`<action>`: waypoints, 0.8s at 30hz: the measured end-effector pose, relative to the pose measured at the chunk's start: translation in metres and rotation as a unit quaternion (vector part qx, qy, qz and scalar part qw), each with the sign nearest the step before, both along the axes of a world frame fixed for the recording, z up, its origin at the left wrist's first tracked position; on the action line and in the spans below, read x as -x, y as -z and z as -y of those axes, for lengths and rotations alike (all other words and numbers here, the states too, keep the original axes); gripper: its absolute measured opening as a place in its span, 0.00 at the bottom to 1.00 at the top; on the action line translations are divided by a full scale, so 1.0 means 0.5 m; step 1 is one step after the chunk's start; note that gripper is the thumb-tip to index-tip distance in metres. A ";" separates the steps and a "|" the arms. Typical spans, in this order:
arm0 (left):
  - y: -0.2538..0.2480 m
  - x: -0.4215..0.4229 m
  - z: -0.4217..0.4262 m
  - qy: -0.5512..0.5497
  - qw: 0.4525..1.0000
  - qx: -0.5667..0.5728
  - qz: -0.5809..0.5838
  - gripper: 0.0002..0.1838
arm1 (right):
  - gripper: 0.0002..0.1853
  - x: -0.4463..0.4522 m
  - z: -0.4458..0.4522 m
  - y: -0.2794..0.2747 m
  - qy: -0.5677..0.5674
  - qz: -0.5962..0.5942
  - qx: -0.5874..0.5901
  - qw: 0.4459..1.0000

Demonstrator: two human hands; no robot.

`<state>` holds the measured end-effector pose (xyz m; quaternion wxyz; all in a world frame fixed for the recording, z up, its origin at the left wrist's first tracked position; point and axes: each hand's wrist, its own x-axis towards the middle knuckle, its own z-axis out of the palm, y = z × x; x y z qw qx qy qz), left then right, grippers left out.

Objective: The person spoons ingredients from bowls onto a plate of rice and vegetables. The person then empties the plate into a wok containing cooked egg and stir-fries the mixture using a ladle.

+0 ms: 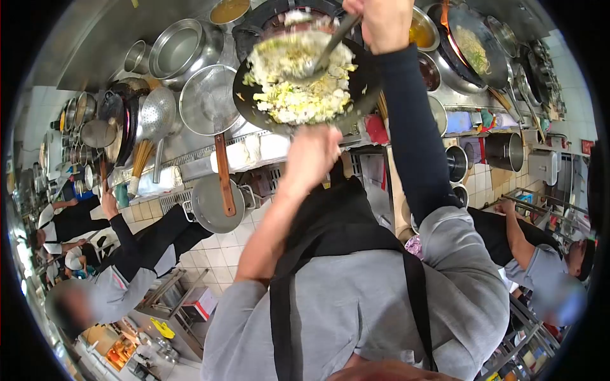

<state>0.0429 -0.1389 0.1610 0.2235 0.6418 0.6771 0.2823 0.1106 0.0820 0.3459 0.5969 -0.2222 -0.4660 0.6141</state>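
Note:
A dark wok (pixel 368 86) is tilted over the burner in front of me. Chopped pale-green and white food with yellow bits (pixel 298 105) fills it, and part of the food is blurred in the air above the pan. At the wok's near rim my left hand (pixel 311 155) is closed, slightly smeared by motion; the part of the wok it grips is hidden beneath the fingers. My right hand (pixel 387 25), at the top, is wrapped round the handle of a ladle (pixel 337 43). The ladle's bowl lies among the food.
Left of the wok are a wire strainer (pixel 208 101) with a wooden handle, a perforated skimmer (pixel 159 108) and a steel pot (pixel 178 51). Another wok (pixel 470 51) with food stands over flame at right. Co-workers (pixel 133 273) (pixel 540 254) stand on both sides.

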 end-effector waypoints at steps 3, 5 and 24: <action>-0.011 0.068 -0.116 0.033 0.993 0.100 -0.056 0.18 | 0.15 0.033 0.020 0.096 0.063 0.093 -0.007 0.994; 0.177 0.034 -0.096 0.020 0.992 0.085 -0.092 0.20 | 0.14 0.056 -0.045 0.202 0.134 0.161 -0.082 0.974; 0.202 0.051 0.003 0.062 0.997 0.022 -0.048 0.16 | 0.13 -0.044 -0.159 0.084 -0.088 -0.041 -0.008 0.995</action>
